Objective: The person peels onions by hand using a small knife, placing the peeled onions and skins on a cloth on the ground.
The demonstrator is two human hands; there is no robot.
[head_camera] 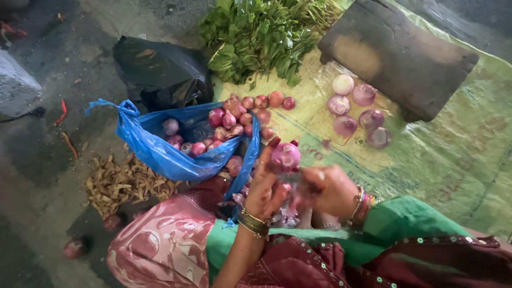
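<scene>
My left hand [265, 188] holds a red onion [286, 156] up in its fingertips, the pink peeled side facing the camera. My right hand [328, 189] is closed right beside it, touching the onion's lower right side; what it grips is blurred. Loose purple skins [285, 216] lie below the hands on my lap. Just left of the hands, an open blue plastic bag [160, 152] holds several unpeeled red onions [226, 120].
Several peeled onions [358, 109] lie on the green sheet [453, 160] beside a dark wooden board [397, 53]. A bunch of leafy greens [256, 34] and a black plastic bag [160, 69] lie beyond. Dry peelings [122, 184] are heaped on the grey floor at left.
</scene>
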